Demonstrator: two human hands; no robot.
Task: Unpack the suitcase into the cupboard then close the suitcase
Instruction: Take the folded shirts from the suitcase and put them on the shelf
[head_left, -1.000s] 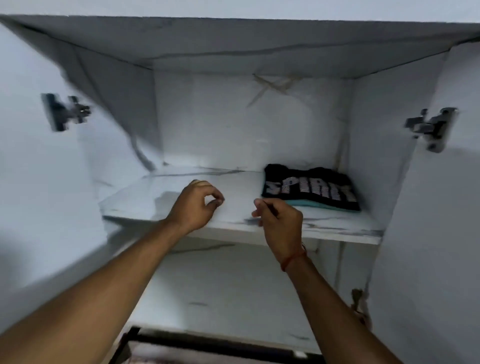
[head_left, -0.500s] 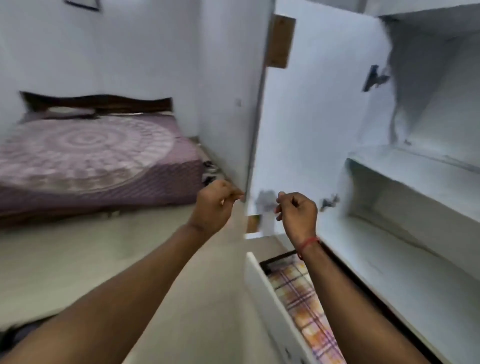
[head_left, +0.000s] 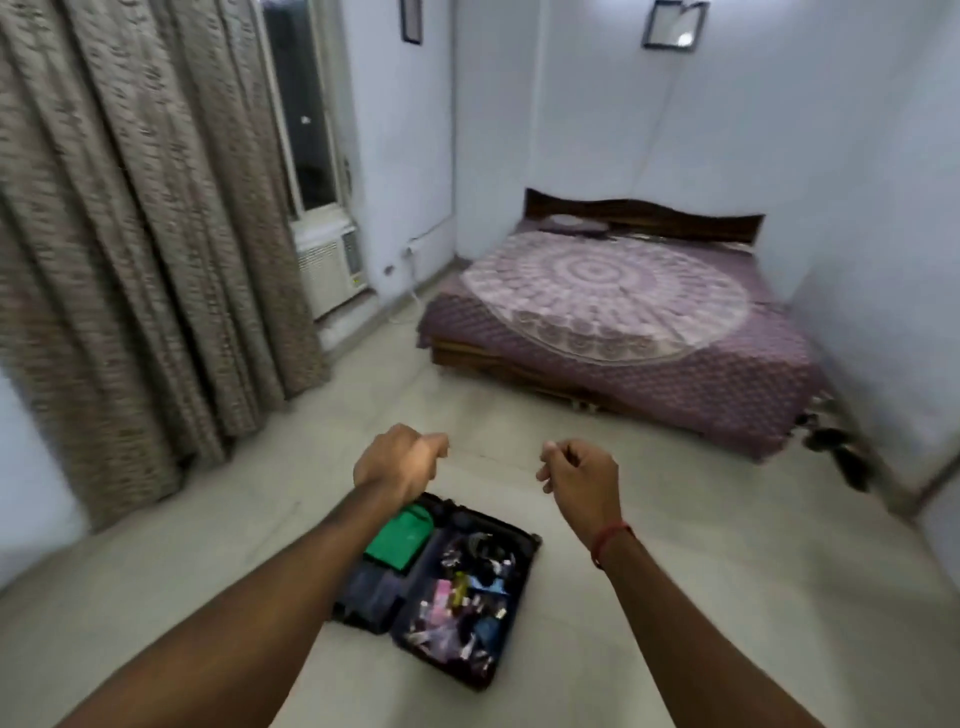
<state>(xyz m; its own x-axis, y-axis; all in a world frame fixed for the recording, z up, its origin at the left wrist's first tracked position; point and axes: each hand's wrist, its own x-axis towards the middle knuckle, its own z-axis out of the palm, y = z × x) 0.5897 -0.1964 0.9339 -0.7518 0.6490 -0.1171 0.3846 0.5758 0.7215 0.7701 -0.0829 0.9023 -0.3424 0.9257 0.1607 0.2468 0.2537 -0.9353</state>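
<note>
Suitcase (head_left: 441, 587) lies open flat on the floor (head_left: 675, 545), low centre of view, dark shell. Left half holds a green folded garment (head_left: 401, 535) and dark clothes below it; right half full of small mixed items, too blurred to name. Left hand (head_left: 397, 460) up above the suitcase, fingers loosely curled, holding nothing. Right hand (head_left: 579, 475) beside it, apart, fingers also loosely curled and empty, red thread (head_left: 610, 540) on wrist. Bed (head_left: 613, 322) with purple patterned cover far right, curtain (head_left: 130, 234) left, AC unit (head_left: 330, 270) under window.
</note>
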